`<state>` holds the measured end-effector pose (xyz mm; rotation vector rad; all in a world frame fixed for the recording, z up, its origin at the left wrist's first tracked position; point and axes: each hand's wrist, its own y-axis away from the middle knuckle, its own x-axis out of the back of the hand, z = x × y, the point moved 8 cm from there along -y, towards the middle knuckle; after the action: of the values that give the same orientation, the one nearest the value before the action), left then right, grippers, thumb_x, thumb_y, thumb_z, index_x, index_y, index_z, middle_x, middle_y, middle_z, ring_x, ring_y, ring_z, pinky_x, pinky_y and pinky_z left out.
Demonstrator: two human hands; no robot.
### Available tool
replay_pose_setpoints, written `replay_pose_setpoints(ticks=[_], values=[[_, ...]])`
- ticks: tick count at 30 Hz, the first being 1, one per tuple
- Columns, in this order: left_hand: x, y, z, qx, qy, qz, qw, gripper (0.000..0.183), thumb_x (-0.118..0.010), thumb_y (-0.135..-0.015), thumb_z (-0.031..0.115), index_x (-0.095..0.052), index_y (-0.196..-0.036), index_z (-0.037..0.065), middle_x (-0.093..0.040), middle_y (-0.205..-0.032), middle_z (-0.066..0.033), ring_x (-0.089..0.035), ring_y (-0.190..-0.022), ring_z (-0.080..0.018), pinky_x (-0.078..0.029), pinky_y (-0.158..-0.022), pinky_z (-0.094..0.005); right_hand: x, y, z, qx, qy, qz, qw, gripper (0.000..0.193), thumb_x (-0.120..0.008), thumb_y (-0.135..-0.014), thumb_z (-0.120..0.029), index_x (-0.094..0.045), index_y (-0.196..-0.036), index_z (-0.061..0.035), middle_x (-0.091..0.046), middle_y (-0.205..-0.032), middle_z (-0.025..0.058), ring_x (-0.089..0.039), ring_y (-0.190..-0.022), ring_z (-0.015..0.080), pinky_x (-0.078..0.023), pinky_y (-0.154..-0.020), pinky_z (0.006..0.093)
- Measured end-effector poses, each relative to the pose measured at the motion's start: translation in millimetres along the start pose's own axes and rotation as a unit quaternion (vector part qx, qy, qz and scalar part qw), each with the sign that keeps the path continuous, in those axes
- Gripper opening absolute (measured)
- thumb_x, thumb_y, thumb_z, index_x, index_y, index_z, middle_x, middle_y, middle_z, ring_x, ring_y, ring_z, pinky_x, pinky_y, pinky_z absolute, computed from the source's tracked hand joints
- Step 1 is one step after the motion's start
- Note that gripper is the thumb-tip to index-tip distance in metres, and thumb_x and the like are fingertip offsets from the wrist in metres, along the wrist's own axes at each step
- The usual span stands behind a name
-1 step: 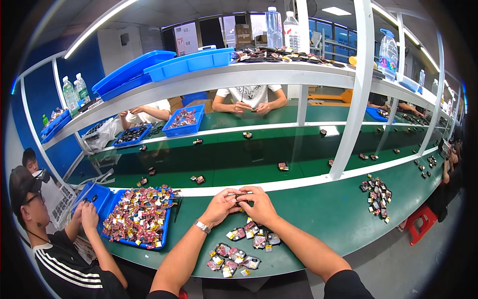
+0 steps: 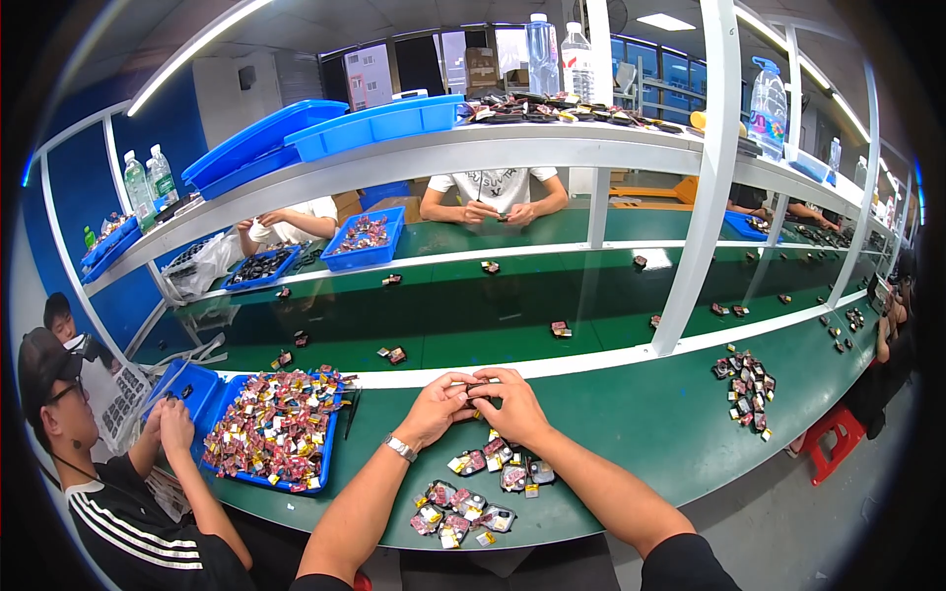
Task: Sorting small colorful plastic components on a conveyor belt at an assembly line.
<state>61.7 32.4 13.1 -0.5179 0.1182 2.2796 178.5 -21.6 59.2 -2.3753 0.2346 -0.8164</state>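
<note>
Your hands (image 2: 434,412) (image 2: 514,409): both gripping one dark part (image 2: 482,392); between them and you, small modules (image 2: 513,478); leftward, blue tray (image 2: 327,459).

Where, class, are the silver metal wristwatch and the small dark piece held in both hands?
Silver metal wristwatch (image 2: 401,449): head view, on its visible band.
Small dark piece (image 2: 483,391): head view, on its exposed part.

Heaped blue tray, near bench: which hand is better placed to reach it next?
Probably the left hand, nearer the heaped blue tray than the right hand, though both hold a dark part.
</note>
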Motion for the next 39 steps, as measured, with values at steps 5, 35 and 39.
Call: replay_pose_setpoints(ticks=[5,35,39], values=[[2,-1,1,-0.010,-0.018,0.020,1.000,0.026,-0.058,-0.095,0.008,-0.051,-0.120,0.006,-0.062,-0.116,-0.0088,-0.061,-0.108,-0.0169,-0.054,-0.091,-0.0315,0,-1,-4,-0.008,-0.025,0.011,1.000,0.015,-0.070,-0.077,-0.009,-0.074,-0.092,-0.0092,-0.062,-0.121,0.0074,-0.054,-0.115,0.0289,-0.044,-0.100,0.0397],[4,-1,-2,-0.015,0.022,0.077,0.997,0.023,-0.052,-0.096,0.002,-0.049,-0.119,0.004,-0.063,-0.110,-0.0091,-0.062,-0.104,-0.0177,-0.053,-0.094,-0.0358,4,-3,-34,0.138,0.158,0.058,0.976,0.013,-0.070,-0.076,-0.008,-0.063,-0.087,-0.0042,-0.059,-0.094,0.0085,-0.059,-0.090,0.0270,-0.052,-0.076,0.0359],[3,-2,-1,-0.019,0.017,0.082,0.996,0.022,-0.051,-0.096,0.002,-0.050,-0.118,0.003,-0.063,-0.109,-0.0085,-0.062,-0.103,-0.0174,-0.053,-0.094,-0.0358,3,-3,-30,0.121,0.165,0.062,0.977,0.013,-0.070,-0.076,-0.008,-0.063,-0.087,-0.0042,-0.058,-0.092,0.0087,-0.058,-0.089,0.0271,-0.051,-0.076,0.0364]])
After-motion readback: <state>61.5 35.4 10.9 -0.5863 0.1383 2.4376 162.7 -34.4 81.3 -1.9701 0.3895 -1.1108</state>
